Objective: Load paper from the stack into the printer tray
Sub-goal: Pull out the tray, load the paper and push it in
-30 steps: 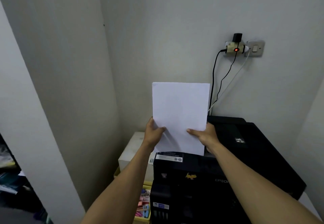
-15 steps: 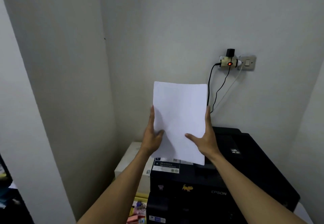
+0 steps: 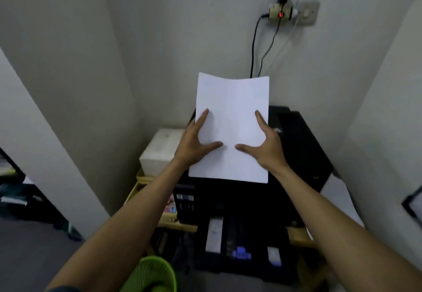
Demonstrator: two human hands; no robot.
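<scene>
Now paper (image 3: 233, 118) between both hands' grip, above printer (image 3: 296, 154)

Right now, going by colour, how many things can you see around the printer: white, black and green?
White: 2, the white sheaf of paper held by the left hand and the right hand, and the white cardboard box.
Black: 1, the black inkjet printer.
Green: 1, the green plastic basket.
Total: 4

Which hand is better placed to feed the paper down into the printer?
Neither clearly: left hand and right hand grip opposite edges of the paper evenly, above the printer.
</scene>
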